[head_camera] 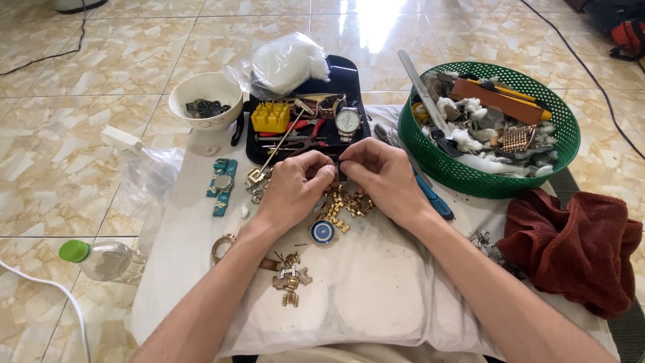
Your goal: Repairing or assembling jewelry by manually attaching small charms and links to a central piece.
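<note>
Both hands met at the middle of the frame, just above a white pillow [376,296] that served as the work surface. The left hand [295,185] and right hand [383,175] were pinched together fingertip to fingertip on a small dark part [337,169], too small and too hidden by the fingers to tell what it was. Right below the hands lay a gold bracelet [348,205] in loose links, and below that a blue watch face [323,232]. Lower down, left of centre, sat more gold links [290,277] and a gold case ring [222,247]. Just above the hands was a black tray [346,74] with a white-dial watch [348,121], a yellow block [270,116] and red-handled pliers [295,126]; a thin metal tool [279,146] leaned out of it toward the left hand. A teal strap [222,185] lay at the pillow's left edge. Upper left had a white bowl [205,94] with dark bits inside, and a plastic bag [289,60] of white stuff sat behind the tray. On the right was a green basket [470,178] full of tools and watch parts, a blue-handled tool [433,198] poking out just beside the right wrist, and a dark red cloth [578,245] lower right. A green-capped bottle [101,259] lay on the floor tiles at lower left.
</note>
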